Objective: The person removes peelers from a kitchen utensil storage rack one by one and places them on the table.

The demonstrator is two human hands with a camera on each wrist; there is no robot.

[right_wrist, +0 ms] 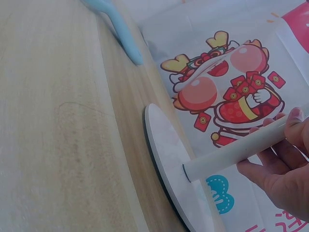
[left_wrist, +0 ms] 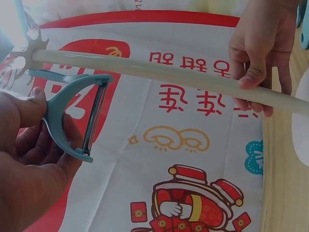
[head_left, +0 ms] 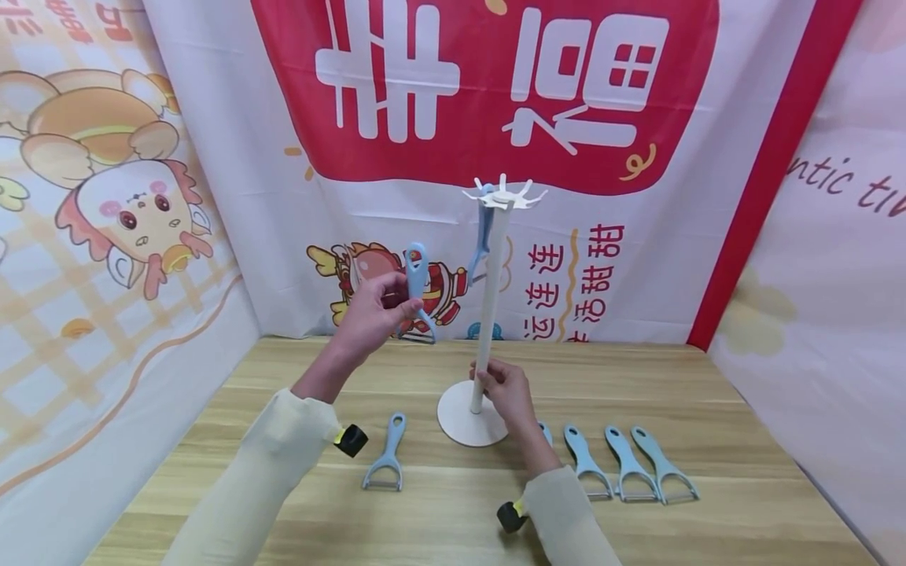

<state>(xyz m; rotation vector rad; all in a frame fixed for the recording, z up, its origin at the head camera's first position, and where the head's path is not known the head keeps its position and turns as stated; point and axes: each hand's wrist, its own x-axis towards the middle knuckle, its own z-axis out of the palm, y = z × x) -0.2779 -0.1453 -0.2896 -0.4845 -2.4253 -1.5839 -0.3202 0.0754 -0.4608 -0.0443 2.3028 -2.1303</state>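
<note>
My left hand (head_left: 378, 313) pinches a light blue Y-shaped peeler (head_left: 418, 271) in the air, left of a white stand. Its handle's holed end points up and the blade hangs low; the left wrist view shows the blade (left_wrist: 95, 118) plainly. My right hand (head_left: 506, 387) grips the white pole (head_left: 491, 299) of the stand just above its round base (head_left: 460, 413), thumb and fingers about it. At the top is a ring of hooks (head_left: 504, 196). From one hook on the left hangs another blue peeler (head_left: 483, 232), apart from the held one.
One blue peeler (head_left: 388, 456) lies on the wooden table (head_left: 318, 511) left of the base. Several more peelers (head_left: 623, 464) lie in a row to the right, one partly hidden by my right arm. A printed cloth (head_left: 396, 212) hangs behind the table.
</note>
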